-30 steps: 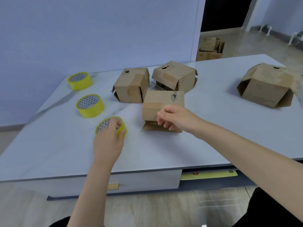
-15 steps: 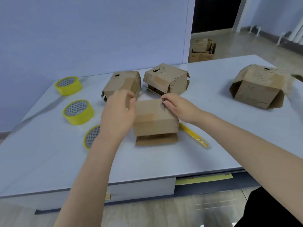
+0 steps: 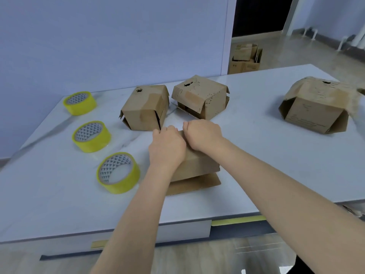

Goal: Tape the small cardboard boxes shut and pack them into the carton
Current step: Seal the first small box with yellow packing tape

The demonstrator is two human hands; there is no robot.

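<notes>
Cardboard small box [image 3: 197, 165] is grasped by left hand [image 3: 167, 148] and right hand [image 3: 204, 135], fingers curled over its far edge, probably to hold the flaps down. Yellow tape roll [image 3: 118, 173] sits just beside, within reach.

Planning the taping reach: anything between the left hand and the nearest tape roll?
Nothing visible. The left hand grips the near box alongside the right hand; the nearest tape roll sits just left of it, with only bare table between.

I see my left hand [image 3: 167, 147] off the nearest tape roll [image 3: 118, 173] now, pressed beside my right hand [image 3: 203, 135] atop the nearest small box [image 3: 197, 167], fingers apparently curling over its far edge.
</notes>
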